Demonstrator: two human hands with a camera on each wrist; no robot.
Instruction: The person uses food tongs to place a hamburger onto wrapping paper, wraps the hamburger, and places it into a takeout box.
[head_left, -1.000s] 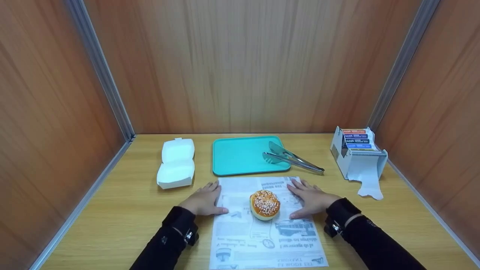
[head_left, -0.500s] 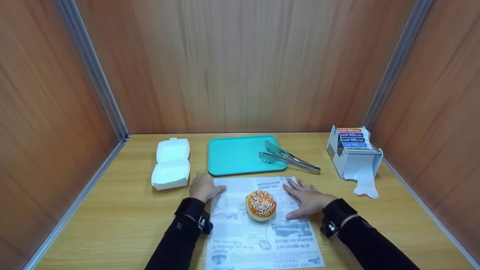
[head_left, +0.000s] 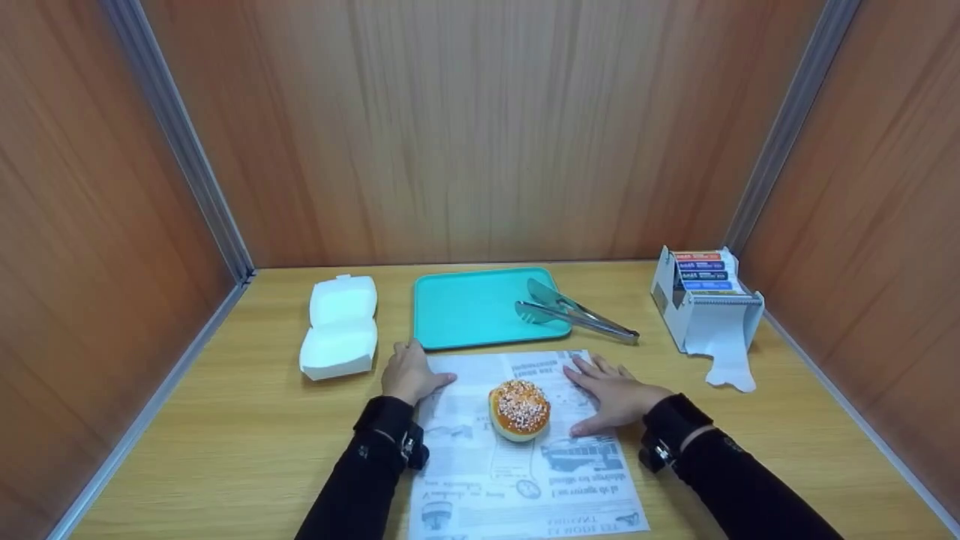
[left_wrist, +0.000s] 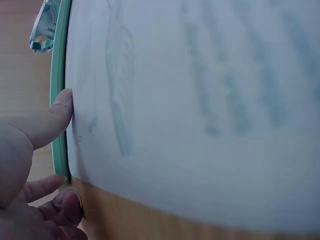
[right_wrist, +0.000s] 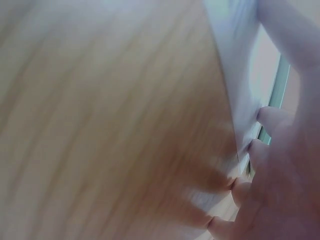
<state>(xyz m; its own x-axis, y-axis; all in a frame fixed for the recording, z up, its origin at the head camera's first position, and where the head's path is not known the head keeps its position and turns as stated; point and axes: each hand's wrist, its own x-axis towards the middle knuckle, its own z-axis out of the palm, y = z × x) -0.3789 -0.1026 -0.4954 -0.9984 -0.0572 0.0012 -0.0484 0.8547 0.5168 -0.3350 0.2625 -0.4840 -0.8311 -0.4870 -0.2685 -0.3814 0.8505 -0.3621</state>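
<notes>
A round bun [head_left: 520, 410] topped with white bits sits on a printed sheet of wrapping paper [head_left: 517, 484]. At the sheet's far left corner is my left hand [head_left: 411, 375], its thumb reaching over the paper and its other fingers beside the edge. In the left wrist view, the fingers [left_wrist: 67, 207] bend loosely near the tray's rim, apart from the thumb. My right hand [head_left: 616, 394] rests with spread fingers on the sheet's right edge. The right wrist view shows several fingertips touching down along that edge.
Behind the paper lies a turquoise tray [head_left: 469, 311], with metal tongs [head_left: 592, 321] resting across its right side. An open white clamshell box [head_left: 341, 326] stands at left. A label dispenser [head_left: 709, 315] with a hanging strip stands at right. Wooden walls enclose the table.
My left hand has moved away from me along the paper's left edge to its far corner. The right hand stays on the right edge. The whole head view has shifted slightly.
</notes>
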